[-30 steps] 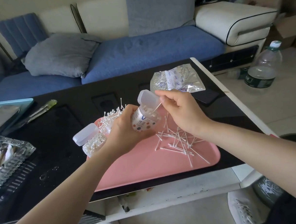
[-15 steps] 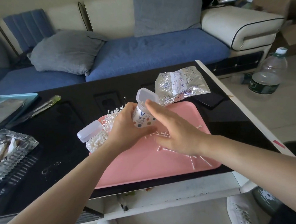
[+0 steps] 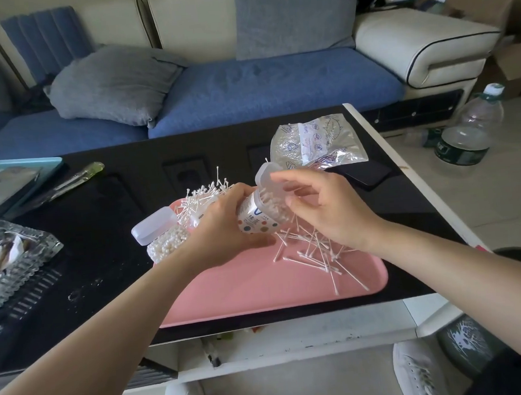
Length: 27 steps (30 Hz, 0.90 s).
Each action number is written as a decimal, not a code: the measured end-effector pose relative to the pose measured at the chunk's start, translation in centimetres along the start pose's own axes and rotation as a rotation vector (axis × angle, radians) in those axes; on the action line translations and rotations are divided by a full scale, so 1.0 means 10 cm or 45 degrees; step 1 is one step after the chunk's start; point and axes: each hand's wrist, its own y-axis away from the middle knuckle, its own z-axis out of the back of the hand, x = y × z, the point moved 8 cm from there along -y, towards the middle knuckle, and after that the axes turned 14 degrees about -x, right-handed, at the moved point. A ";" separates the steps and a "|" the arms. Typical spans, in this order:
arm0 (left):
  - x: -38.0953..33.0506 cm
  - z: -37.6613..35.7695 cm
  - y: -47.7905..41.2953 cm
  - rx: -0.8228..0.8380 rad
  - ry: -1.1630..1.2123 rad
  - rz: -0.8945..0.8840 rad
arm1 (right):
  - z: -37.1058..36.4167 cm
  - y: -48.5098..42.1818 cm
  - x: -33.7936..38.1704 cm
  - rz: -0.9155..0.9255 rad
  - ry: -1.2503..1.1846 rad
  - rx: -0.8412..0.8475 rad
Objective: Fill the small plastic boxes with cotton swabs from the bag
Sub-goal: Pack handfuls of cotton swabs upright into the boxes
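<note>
Currently left hand (image 3: 221, 231) gripping tilted box (image 3: 256, 220) over pink tray (image 3: 259, 290); right hand (image 3: 331, 214) hovering at its mouth, fingers (image 3: 285, 174) loosely spread.

One head-worn wide-angle camera faces forward and down at the black table (image 3: 107, 226). The left hand (image 3: 221, 231) and right hand (image 3: 328, 211) sit close below it.

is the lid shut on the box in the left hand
No, the dotted box held by the left hand has its lid flipped open, with swabs showing inside.
</note>
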 end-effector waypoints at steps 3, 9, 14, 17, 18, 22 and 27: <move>-0.03 -0.01 0.01 0.001 0.036 -0.034 | -0.08 0.06 0.16 0.229 0.014 0.039; 0.02 0.03 0.00 -0.003 0.105 -0.041 | -0.06 0.06 0.20 0.400 0.084 0.018; -0.08 0.01 0.01 0.089 0.102 -0.065 | -0.04 0.06 0.39 0.530 0.146 0.080; -0.16 0.00 0.02 0.120 0.118 -0.088 | -0.17 0.10 0.35 0.522 0.242 0.241; -0.18 0.02 0.02 0.107 0.101 -0.110 | -0.23 0.13 0.30 0.487 0.300 0.315; -0.17 0.00 0.04 0.116 -0.016 -0.131 | -0.38 0.23 0.20 0.354 0.335 0.534; -0.16 -0.12 0.11 0.195 -0.111 -0.113 | -0.46 0.23 0.19 0.194 0.316 0.643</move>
